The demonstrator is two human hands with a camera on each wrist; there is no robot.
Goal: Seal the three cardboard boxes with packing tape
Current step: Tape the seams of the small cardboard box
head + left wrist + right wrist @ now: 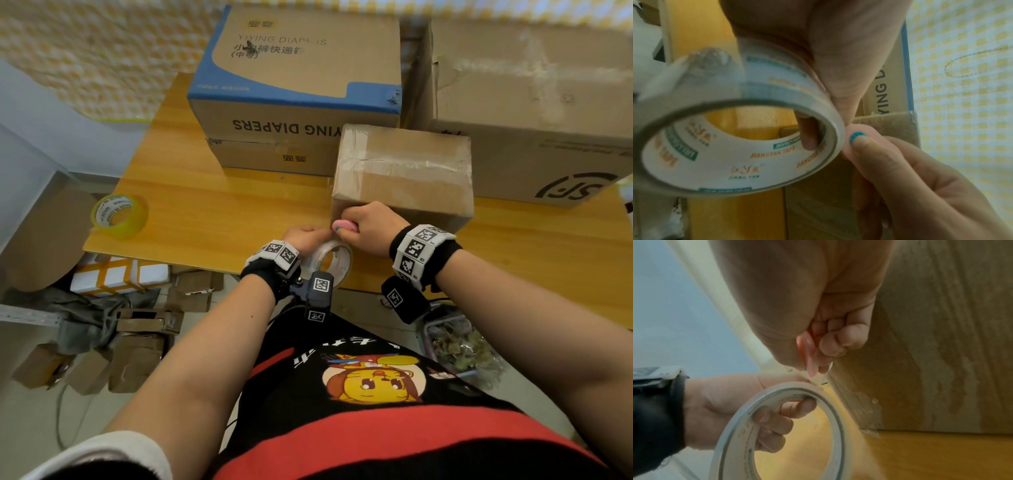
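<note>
Left hand (303, 238) curled through tape roll (331, 262), right hand (368, 228) gripped pink cutter (344, 226) at small box (404, 174) corner, on table (205, 212)

The head camera looks steeply down over the wooden bench (191, 209), while both wrist cameras sit close, sharing the white printed tape roll (740, 142).

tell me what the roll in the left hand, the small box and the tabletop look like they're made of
Tape roll: clear glossy plastic film on a printed white core, probably card.
Small box: matte brown corrugated cardboard, shiny tape strips across its top.
Tabletop: smooth orange wood-grain surface, maybe laminate rather than solid wood.
</note>
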